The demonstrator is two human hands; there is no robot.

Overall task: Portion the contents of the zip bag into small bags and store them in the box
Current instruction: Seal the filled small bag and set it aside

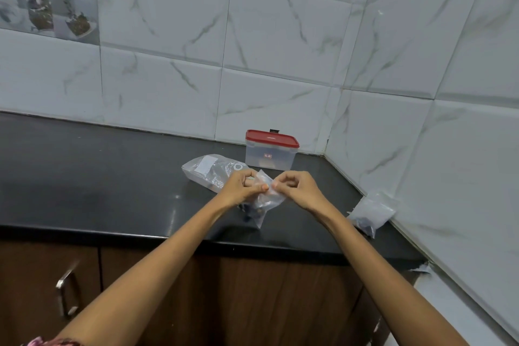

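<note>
Both hands hold a small clear bag (264, 199) above the black counter (98, 177). My left hand (241, 187) pinches its top edge from the left, and my right hand (292, 187) pinches it from the right. Dark pieces sit in the bag's lower part. Behind my left hand lies the larger clear zip bag (210, 170) with a white label. The clear box (271, 153) with a red lid stands shut near the wall corner. Another small clear bag (372, 212) with dark contents lies at the right, against the wall.
White marbled tiles form the back and right walls, meeting in a corner behind the box. Brown cabinet doors with a metal handle (66, 293) sit below the counter's front edge. Paper sheets hang on the wall at top left.
</note>
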